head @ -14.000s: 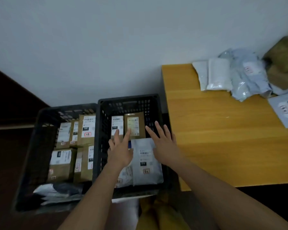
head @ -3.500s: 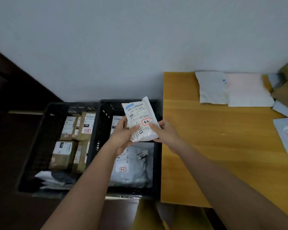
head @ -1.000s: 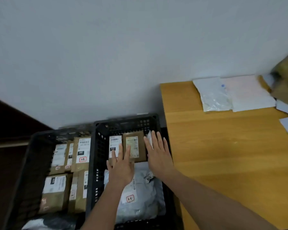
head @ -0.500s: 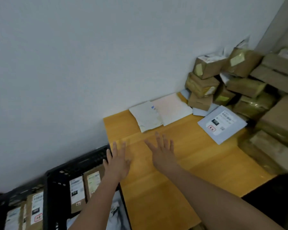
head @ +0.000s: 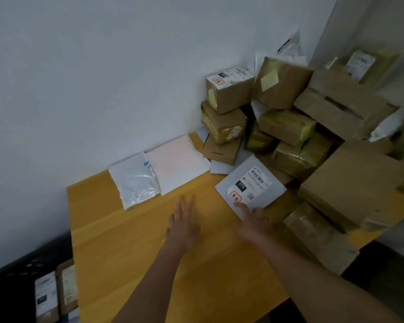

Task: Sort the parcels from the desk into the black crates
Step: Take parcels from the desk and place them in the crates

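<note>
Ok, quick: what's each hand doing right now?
Left hand: open, fingers straight, above the desk, holding nothing.
Right hand: open, fingers reaching onto the grey mailer; blurred, no grip visible.

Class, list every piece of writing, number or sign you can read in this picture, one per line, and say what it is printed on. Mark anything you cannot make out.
"010": black patch on the grey mailer label.
"010-010-L30-501", roughly: under that label's barcode; last digits unsure.
Red-framed stamp on the same label: handwritten characters, unreadable.
Label on the top cardboard box: blurred.
Labels on parcels in the black crate: too blurred.
</note>
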The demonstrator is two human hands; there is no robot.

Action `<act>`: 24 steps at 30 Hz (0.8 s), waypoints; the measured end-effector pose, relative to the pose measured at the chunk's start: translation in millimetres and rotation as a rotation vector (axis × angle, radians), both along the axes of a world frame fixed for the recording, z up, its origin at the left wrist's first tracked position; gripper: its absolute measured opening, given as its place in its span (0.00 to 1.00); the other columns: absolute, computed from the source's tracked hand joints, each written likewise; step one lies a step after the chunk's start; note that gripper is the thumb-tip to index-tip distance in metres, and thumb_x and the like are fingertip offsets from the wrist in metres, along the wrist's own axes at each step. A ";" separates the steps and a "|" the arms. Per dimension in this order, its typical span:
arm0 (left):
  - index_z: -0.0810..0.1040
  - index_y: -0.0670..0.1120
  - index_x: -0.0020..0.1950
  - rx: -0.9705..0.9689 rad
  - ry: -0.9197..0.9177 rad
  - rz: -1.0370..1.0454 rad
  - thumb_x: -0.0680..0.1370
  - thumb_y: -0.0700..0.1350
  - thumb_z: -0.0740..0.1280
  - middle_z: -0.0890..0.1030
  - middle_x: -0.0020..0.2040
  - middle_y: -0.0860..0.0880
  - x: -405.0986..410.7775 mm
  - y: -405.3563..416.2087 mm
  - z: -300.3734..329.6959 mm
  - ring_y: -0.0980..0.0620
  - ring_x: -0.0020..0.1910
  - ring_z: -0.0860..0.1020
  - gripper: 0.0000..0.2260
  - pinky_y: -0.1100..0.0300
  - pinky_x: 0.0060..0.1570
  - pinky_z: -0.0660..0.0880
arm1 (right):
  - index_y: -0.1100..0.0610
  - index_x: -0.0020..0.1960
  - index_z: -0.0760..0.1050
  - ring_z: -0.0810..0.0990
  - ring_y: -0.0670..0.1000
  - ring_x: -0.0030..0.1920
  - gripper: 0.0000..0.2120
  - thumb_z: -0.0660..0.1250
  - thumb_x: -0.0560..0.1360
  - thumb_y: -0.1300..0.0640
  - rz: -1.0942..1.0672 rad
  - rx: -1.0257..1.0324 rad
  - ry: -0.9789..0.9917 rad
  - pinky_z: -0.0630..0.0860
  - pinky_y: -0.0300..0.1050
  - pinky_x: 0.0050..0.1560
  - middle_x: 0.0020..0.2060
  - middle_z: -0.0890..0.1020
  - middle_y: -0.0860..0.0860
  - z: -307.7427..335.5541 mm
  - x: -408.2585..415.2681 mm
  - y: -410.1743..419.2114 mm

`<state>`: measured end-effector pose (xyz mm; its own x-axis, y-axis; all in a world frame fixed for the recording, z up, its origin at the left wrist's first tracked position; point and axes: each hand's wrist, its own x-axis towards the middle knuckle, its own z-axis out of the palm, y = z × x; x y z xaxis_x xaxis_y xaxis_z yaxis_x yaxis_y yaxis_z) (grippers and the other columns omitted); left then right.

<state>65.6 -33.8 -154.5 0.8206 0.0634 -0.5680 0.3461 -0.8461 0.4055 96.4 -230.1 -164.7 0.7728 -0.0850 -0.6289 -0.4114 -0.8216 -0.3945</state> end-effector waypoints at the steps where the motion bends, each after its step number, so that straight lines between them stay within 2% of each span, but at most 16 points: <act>1: 0.39 0.56 0.80 -0.002 0.003 -0.016 0.83 0.50 0.60 0.35 0.80 0.47 3.4 -6.9 -2.6 0.40 0.79 0.43 0.34 0.41 0.75 0.52 | 0.38 0.72 0.61 0.63 0.59 0.67 0.28 0.63 0.78 0.60 -0.041 0.010 -0.007 0.67 0.46 0.60 0.72 0.56 0.56 -3.3 6.6 -4.6; 4: 0.41 0.55 0.80 -0.011 0.011 -0.026 0.82 0.49 0.61 0.37 0.80 0.45 9.2 -13.8 -8.4 0.42 0.79 0.42 0.34 0.43 0.75 0.51 | 0.44 0.65 0.67 0.67 0.58 0.57 0.19 0.64 0.77 0.58 -0.260 0.056 -0.022 0.69 0.45 0.51 0.68 0.60 0.59 -7.8 23.6 -7.4; 6: 0.43 0.51 0.80 -0.039 0.035 -0.002 0.83 0.47 0.61 0.40 0.80 0.44 11.4 -13.1 -8.7 0.44 0.80 0.42 0.33 0.49 0.75 0.51 | 0.50 0.63 0.68 0.69 0.58 0.54 0.17 0.65 0.76 0.60 -0.431 0.091 -0.011 0.69 0.43 0.42 0.67 0.61 0.61 -9.6 29.4 -6.4; 9: 0.47 0.45 0.80 -0.158 0.106 0.170 0.83 0.46 0.61 0.47 0.80 0.43 15.9 -11.9 -8.5 0.45 0.80 0.48 0.32 0.55 0.73 0.55 | 0.55 0.62 0.68 0.73 0.64 0.60 0.17 0.66 0.75 0.65 -0.689 0.182 -0.036 0.67 0.40 0.30 0.69 0.59 0.62 -13.8 32.7 -6.1; 11: 0.50 0.43 0.80 -0.208 0.136 0.308 0.83 0.46 0.61 0.54 0.80 0.42 17.4 -12.4 -7.2 0.44 0.78 0.55 0.30 0.54 0.74 0.58 | 0.57 0.63 0.68 0.73 0.64 0.62 0.17 0.66 0.76 0.66 -0.777 0.230 -0.054 0.66 0.38 0.29 0.70 0.61 0.62 -17.1 33.8 -6.6; 13: 0.52 0.43 0.80 -0.243 0.139 0.388 0.83 0.47 0.60 0.58 0.79 0.43 18.3 -13.8 -4.1 0.44 0.76 0.60 0.28 0.53 0.73 0.61 | 0.58 0.63 0.69 0.74 0.63 0.63 0.16 0.66 0.77 0.66 -0.829 0.322 -0.053 0.67 0.38 0.29 0.68 0.68 0.61 -19.2 34.2 -6.4; 17: 0.57 0.46 0.79 -0.411 0.169 0.637 0.83 0.52 0.60 0.63 0.77 0.44 21.7 -13.3 8.0 0.42 0.73 0.66 0.27 0.49 0.67 0.67 | 0.57 0.57 0.71 0.75 0.56 0.53 0.11 0.66 0.77 0.66 -0.829 0.440 -0.004 0.69 0.40 0.33 0.60 0.75 0.57 -16.5 34.6 -12.4; 21: 0.60 0.49 0.78 -0.606 0.220 0.850 0.81 0.59 0.61 0.68 0.74 0.45 19.0 -2.6 13.9 0.43 0.66 0.72 0.29 0.45 0.64 0.71 | 0.56 0.53 0.71 0.72 0.53 0.53 0.10 0.63 0.77 0.69 -0.702 0.570 0.100 0.73 0.46 0.51 0.52 0.73 0.53 -15.5 35.4 -21.1; 24: 0.64 0.50 0.75 -0.658 0.214 0.891 0.80 0.60 0.63 0.73 0.68 0.46 16.6 2.0 19.4 0.45 0.61 0.75 0.27 0.47 0.60 0.73 | 0.55 0.44 0.70 0.74 0.53 0.52 0.12 0.62 0.76 0.72 -0.458 0.602 0.136 0.73 0.46 0.47 0.50 0.76 0.55 -16.9 32.5 -21.2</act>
